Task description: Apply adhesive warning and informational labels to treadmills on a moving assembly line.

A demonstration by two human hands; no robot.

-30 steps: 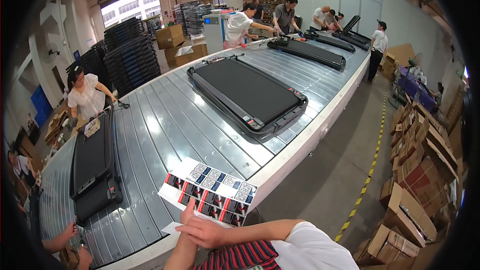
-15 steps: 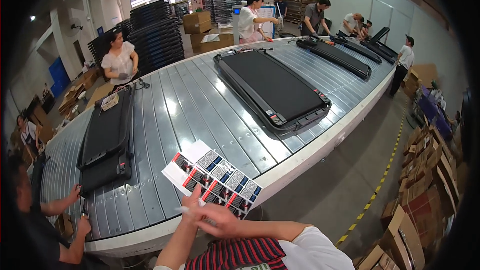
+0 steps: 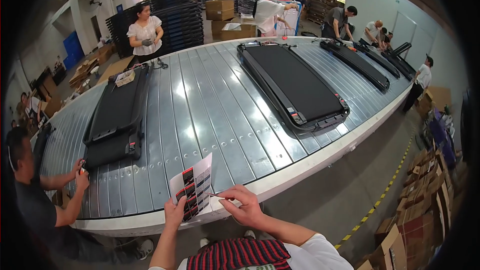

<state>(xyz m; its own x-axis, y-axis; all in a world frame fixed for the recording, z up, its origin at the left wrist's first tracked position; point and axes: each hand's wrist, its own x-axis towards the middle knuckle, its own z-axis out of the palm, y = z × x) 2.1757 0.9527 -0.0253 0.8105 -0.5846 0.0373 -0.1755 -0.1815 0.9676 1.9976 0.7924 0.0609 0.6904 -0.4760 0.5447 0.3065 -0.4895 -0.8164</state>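
Note:
My left hand [image 3: 174, 213] grips a sheet of labels [image 3: 196, 190], white with rows of red, black and blue printed stickers, tilted up over the table's near edge. To its right, my right hand [image 3: 246, 206] is closed in a pinch on a thin dark reddish label [image 3: 215, 195], seen nearly edge-on beside the sheet's right edge. Whether that label still touches the sheet I cannot tell. Beyond my hands lies a large black framed panel [image 3: 295, 82] on the metal-slatted table [image 3: 200, 105]. Another black panel [image 3: 116, 107] lies to the left.
A co-worker [image 3: 37, 185] at the left handles the left panel's near end. Other people stand along the far side. More black panels [image 3: 355, 63] lie at the far right. A small tray [image 3: 125, 78] sits on the left panel. Flattened cardboard [image 3: 420, 205] leans at right.
My right hand has moved right, off my left wrist, and now pinches a thin label. The sheet has turned more upright and edge-on. The view has shifted left.

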